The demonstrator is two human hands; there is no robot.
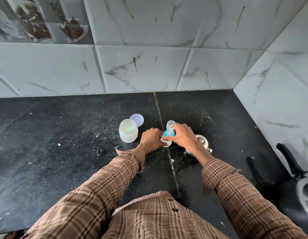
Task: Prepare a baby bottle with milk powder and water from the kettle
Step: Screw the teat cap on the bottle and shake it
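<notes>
Far left of the black counter [63, 135] is bare stone with a few crumbs. Next along: open jar of milk powder [128, 131], upright, its pale lilac lid [137, 120] lying flat just behind it, touching or nearly so. Then the left hand [152, 138], fingers curled around the lower body of the baby bottle [167, 141], which stands on the counter right on the slab seam between both hands. Right hand [181, 135] comes over the top, fingers wrapped around the blue collar [169, 133] with the teat in it (can't tell whether the collar is seated on the threads or just resting there). Clear bottle cap [170, 125] sits just behind the bottle, touching the right hand's fingertips. Steel kettle [201, 142] is just right of the right wrist, partly hidden by the forearm, lid on. Wet patch on the counter in front of it. Far right edge: dark pan [303, 195] with a black handle, near the wall tiles [279, 100]. Both sleeves are brown plaid.
</notes>
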